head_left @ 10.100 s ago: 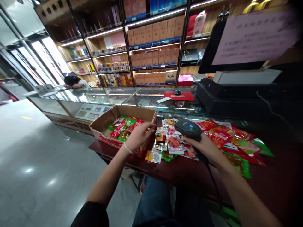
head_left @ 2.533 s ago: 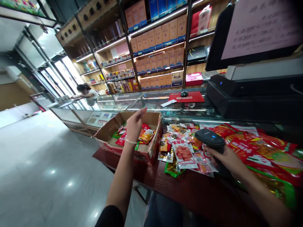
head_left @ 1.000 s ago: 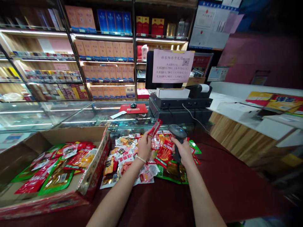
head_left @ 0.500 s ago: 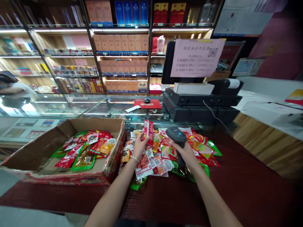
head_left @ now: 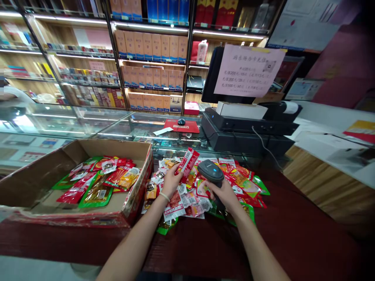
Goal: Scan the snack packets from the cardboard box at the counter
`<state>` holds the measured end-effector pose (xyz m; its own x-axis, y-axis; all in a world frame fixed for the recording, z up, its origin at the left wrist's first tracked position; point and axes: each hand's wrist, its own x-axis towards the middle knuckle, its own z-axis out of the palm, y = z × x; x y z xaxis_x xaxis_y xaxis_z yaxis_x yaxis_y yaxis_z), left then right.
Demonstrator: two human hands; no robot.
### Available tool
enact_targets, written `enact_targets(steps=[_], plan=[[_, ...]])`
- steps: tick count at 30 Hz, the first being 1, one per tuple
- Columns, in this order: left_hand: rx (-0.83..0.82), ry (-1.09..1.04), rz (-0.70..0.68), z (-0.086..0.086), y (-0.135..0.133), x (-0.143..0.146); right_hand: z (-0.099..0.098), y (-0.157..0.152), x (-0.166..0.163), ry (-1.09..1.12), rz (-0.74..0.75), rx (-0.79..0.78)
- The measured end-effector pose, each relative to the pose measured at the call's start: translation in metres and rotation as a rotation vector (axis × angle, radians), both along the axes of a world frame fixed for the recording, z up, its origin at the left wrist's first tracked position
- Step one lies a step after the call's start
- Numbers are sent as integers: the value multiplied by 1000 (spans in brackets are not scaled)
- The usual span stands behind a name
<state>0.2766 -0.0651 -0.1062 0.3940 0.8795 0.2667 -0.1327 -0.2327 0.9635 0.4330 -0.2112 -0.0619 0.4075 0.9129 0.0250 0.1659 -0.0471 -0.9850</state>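
My left hand is closed on a narrow red snack packet, held tilted above a heap of snack packets on the dark red counter. My right hand grips a black barcode scanner by its handle; the scanner's head, with a blue light on top, sits just right of the red packet. An open cardboard box at the left holds several red, green and yellow packets.
A black till with a monitor and a pink paper notice stands behind the heap, its cable trailing down. Glass display cases run behind the counter, with a red mat and a mouse on top. Stocked shelves fill the back wall. A person stands far left.
My left hand reached over the box, then came back to the heap and lifted a red packet beside the scanner. In the last half second the packet tilted and the view shifted slightly.
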Motion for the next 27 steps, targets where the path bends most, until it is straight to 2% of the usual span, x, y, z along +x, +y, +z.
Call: enact_targets(steps=[14,20,22,25,27], plan=[[-18,-24,9,5,-4,1,8,-2,-4,34,7,-4],[2,4,18,-1,-3,1,7,-2,-2,26,2,10],[39,20,60,-2,-5,2,6,-2,-1,39,-5,23],[90,10,163,6,-10,4,6,-2,0,74,-4,57],[96,-7,201,24,-15,2,6,-1,0,102,11,79]])
